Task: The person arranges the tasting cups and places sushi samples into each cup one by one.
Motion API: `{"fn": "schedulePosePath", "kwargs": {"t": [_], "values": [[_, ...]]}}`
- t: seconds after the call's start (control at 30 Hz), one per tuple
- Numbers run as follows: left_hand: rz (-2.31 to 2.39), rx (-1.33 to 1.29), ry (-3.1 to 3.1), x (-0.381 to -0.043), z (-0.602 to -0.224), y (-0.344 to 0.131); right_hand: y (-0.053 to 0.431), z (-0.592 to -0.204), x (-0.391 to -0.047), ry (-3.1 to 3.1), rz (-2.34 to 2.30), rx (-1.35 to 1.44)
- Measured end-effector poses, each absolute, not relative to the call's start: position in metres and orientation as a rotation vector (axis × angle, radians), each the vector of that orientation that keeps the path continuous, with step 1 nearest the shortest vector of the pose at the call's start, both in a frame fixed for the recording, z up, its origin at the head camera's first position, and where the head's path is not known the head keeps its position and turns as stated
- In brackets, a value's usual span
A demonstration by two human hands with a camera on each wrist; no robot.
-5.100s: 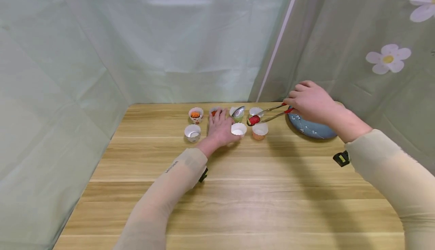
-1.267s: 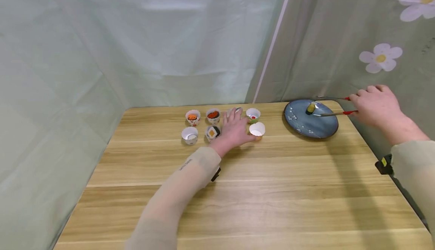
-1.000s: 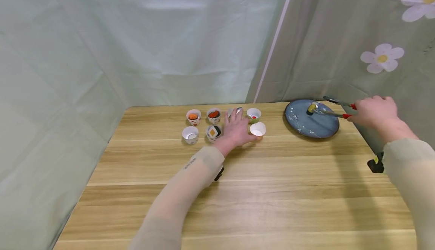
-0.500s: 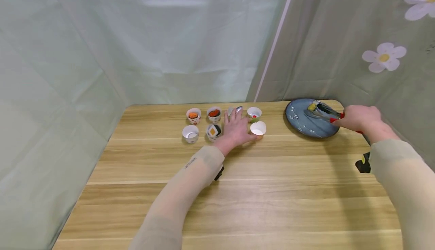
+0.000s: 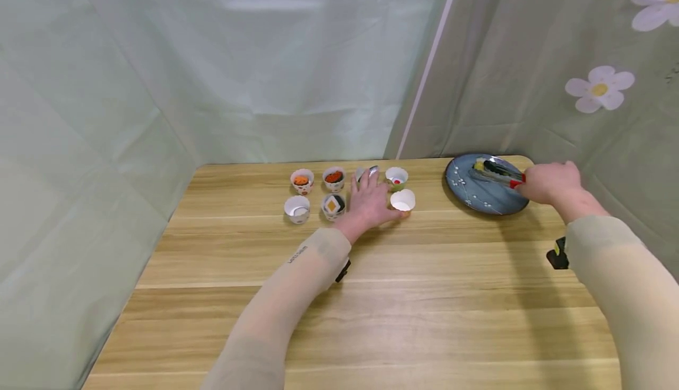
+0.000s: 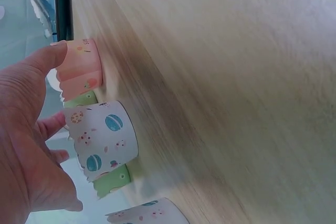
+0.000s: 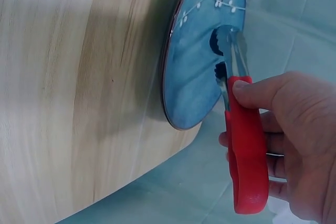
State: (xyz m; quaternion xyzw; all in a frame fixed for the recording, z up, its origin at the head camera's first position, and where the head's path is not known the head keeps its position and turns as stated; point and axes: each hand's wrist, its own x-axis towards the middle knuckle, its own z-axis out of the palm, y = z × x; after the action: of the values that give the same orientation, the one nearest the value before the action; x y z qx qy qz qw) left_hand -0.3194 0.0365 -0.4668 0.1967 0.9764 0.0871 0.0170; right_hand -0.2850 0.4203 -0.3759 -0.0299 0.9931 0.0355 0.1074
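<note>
My right hand [image 5: 549,182] grips red-handled metal tongs [image 7: 247,150], thumb along one handle and fingers round the other. The tongs' tips are close together over the blue plate [image 7: 191,90], right at a small yellow and dark piece [image 5: 479,164] that they partly hide. My left hand [image 5: 367,202] spreads over the group of paper cups. In the left wrist view its thumb rests against the orange cup [image 6: 81,72], and its fingers reach behind a white patterned cup [image 6: 105,137]. A silvery piece [image 5: 373,170] shows past the fingertips.
Around my left hand stand a cup with orange filling [image 5: 302,181], one with red filling [image 5: 333,178], a white cup [image 5: 297,210], one holding a piece with a yellow diamond [image 5: 333,206], and a green cup [image 5: 396,181]. Curtains hang behind the table [image 5: 371,307].
Five seconds ago the tongs held a red piece over the cups. Since then my right hand has moved to the plate and squeezed the tongs nearly closed. My left hand has shifted right.
</note>
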Motion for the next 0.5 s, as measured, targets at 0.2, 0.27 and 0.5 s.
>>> {"fn": "schedulePosePath", "kwargs": {"t": [0.2,0.27,0.5], "values": [[0.292,0.599,3.034,-0.319,-0.466,0.04,0.421,-0.369,-0.281,2.927,0.146,-0.09],[0.288,0.6,3.039,-0.318,-0.465,0.041,0.424,-0.367,-0.279,2.925,0.163,-0.09],[0.28,0.602,3.058,-0.317,-0.464,0.043,0.43,-0.364,-0.277,2.921,0.167,-0.082]]}}
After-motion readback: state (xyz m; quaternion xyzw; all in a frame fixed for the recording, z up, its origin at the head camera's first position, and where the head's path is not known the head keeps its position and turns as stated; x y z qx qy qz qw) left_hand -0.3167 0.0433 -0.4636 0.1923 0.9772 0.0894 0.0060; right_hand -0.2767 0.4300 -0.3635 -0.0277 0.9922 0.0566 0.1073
